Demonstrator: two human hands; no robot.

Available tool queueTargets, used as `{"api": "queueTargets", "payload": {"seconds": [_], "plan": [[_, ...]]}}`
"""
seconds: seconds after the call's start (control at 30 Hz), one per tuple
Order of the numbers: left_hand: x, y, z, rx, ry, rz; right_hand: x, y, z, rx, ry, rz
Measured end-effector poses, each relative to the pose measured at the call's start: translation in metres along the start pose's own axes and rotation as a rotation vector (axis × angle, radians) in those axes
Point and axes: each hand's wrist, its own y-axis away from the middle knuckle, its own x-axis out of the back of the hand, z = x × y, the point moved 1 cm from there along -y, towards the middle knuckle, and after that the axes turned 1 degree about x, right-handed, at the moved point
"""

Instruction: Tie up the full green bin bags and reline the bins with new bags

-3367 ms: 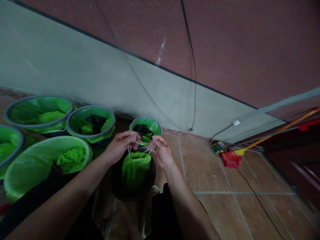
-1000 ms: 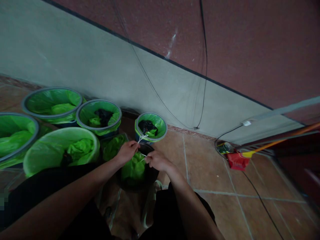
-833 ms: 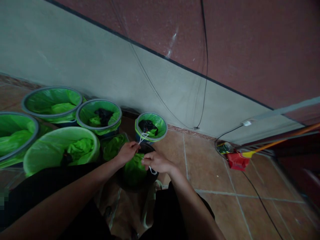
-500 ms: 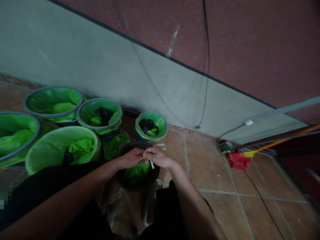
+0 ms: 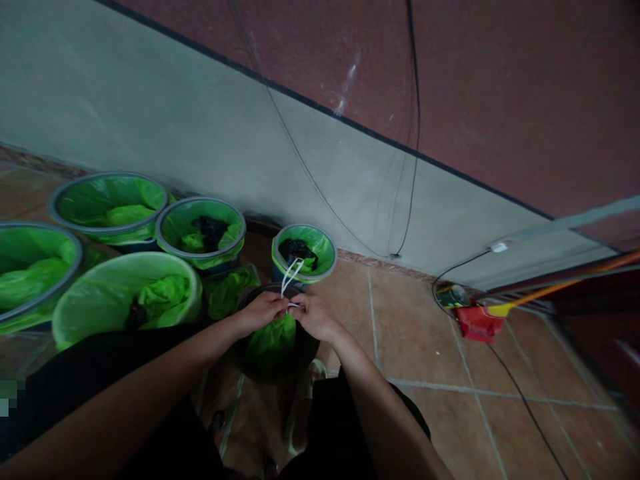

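My fingertips are hard to make out in the dim light, and the knot between them is hidden. Both hands pinch the white drawstring (image 5: 289, 277) of the green bag (image 5: 273, 337), which sits in the dark bin (image 5: 305, 353) on the floor between my knees. My left hand (image 5: 263, 312) and right hand (image 5: 310, 315) meet over the bag's gathered neck, fingers clenched on the string, and its loops stand up above them. The bin's near wall is covered by my forearms and legs.

Beyond my hands a small lined bin (image 5: 303, 252) stands near the wall, black stuff inside. More green-lined bins sit toward the floor's left edge; the leftmost (image 5: 30, 267) is cut off by the frame. To the right, near the wall, lie a red dustpan (image 5: 475, 321) and an orange handle (image 5: 565, 283), with a black cable (image 5: 520, 407) trailing over the tiles.

Half a second ago the string lay flat to the right; now its loops point up.
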Motion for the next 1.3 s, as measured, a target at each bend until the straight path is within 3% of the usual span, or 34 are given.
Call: {"api": "queueTargets", "payload": {"seconds": [0.13,0.27,0.33,0.37,0.47,0.53,0.67,0.8,1.0,1.1,1.3], "plan": [[0.003,0.001,0.004,0.033,0.023,0.072,0.006,0.004,-0.002,-0.07,0.164,0.024],[0.006,0.0,0.005,0.023,-0.053,0.116,0.017,0.011,-0.006,-0.137,0.051,-0.191],[0.007,0.002,0.007,-0.067,-0.226,0.093,0.02,0.014,-0.006,-0.163,0.032,-0.244],[0.006,0.003,0.009,-0.138,-0.337,0.076,0.021,0.013,-0.005,-0.153,0.043,-0.21],[0.003,0.01,0.013,-0.371,-0.631,0.045,0.02,0.007,0.002,-0.033,0.05,0.03],[0.0,0.014,0.014,-0.483,-0.754,0.022,0.014,0.0,0.007,0.062,-0.037,0.092],[-0.003,0.02,0.014,-0.591,-0.936,0.043,-0.001,-0.008,0.01,0.148,-0.212,-0.075],[-0.004,0.022,0.01,-0.618,-1.078,0.148,-0.007,-0.008,0.007,0.025,-0.329,-0.134],[-0.006,0.025,0.006,-0.658,-1.005,0.236,-0.005,-0.004,0.003,-0.089,-0.375,-0.147],[-0.003,0.023,0.007,-0.634,-0.934,0.299,-0.007,-0.003,0.002,-0.163,-0.369,-0.087],[-0.001,0.018,0.013,-0.526,-0.744,0.249,-0.005,-0.009,0.002,-0.032,-0.057,0.15]]}}
